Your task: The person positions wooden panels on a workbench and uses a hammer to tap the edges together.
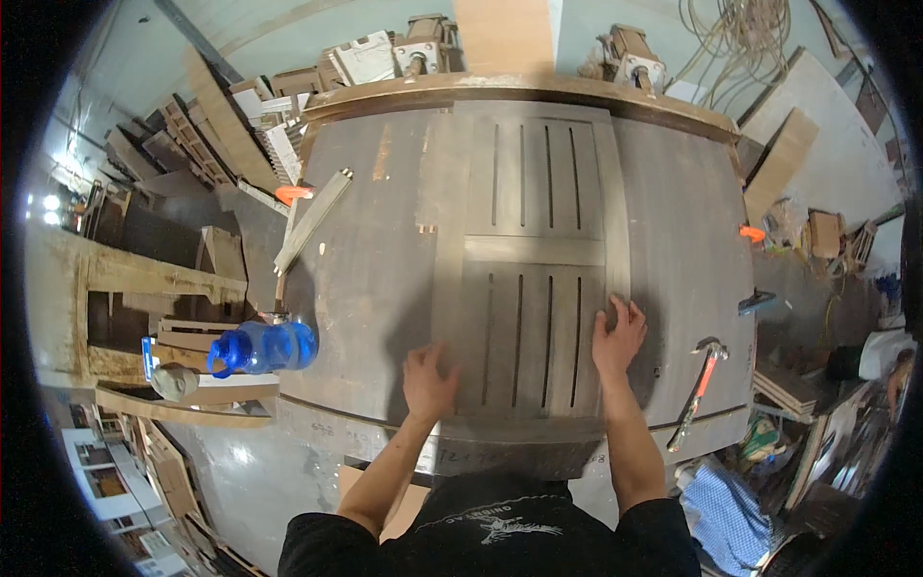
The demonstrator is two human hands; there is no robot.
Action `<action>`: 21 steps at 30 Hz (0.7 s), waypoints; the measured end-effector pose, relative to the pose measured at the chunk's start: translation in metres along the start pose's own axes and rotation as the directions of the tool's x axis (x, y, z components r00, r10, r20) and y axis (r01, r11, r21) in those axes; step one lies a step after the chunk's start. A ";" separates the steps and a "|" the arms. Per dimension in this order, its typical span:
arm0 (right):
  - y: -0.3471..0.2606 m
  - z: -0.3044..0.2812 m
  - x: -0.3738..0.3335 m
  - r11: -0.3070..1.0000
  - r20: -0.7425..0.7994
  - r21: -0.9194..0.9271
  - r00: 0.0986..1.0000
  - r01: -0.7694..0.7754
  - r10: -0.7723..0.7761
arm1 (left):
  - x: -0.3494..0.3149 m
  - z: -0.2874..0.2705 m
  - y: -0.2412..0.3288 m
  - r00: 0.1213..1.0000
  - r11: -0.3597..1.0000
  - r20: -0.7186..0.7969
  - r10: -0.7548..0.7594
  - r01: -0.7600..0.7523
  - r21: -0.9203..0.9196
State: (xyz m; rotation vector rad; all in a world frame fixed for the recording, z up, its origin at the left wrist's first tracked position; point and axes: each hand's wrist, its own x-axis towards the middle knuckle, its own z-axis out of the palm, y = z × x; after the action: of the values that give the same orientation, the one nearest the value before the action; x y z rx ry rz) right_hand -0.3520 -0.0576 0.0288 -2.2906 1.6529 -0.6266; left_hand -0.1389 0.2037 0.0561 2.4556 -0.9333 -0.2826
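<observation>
A wooden slatted door panel [535, 252] lies flat on the large worktable, its long side running away from me. Slots between its slats show in an upper and a lower field, with a crosspiece between them. My left hand [431, 383] is at the panel's left edge near the close end, fingers apart, slightly blurred. Along the right edge, a little farther up, my right hand [619, 337] rests with its fingers spread. Neither hand is wrapped round anything. A claw hammer [705, 387] with an orange and dark handle lies on the table right of the panel.
On the table's left side stand out a blue water jug [264, 347] lying on its side and a loose wooden strip [313, 220]. A raised wooden ledge [385, 94] bounds the far edge. Clamps with orange parts [752, 234] sit at the sides. Stacked boards [178, 144] lean at far left.
</observation>
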 end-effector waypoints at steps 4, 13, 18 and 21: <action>0.013 -0.023 0.033 0.993 0.223 0.102 0.974 -0.060 0.036 | 0.036 -0.001 -0.017 0.974 0.985 0.182 -0.136 0.153 -0.083; 0.015 0.054 0.153 0.960 0.068 0.278 0.997 0.015 -0.036 | 0.226 0.048 0.021 0.960 0.979 -0.212 0.183 -0.157 0.131; 0.003 0.081 0.156 0.976 -0.162 0.217 0.987 0.036 -0.001 | 0.265 0.074 0.038 0.948 0.981 -0.318 0.033 0.029 0.189; -0.009 0.074 0.154 0.977 -0.248 0.199 0.968 0.081 -0.029 | 0.264 0.072 0.034 0.933 0.972 -0.357 0.038 0.048 0.230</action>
State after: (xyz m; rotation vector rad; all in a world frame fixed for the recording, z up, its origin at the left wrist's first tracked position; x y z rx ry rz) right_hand -0.2683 -0.2042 -0.0022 -2.1856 1.5419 -1.0793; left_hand 0.0126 -0.0218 0.0075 2.5987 -0.8369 0.2888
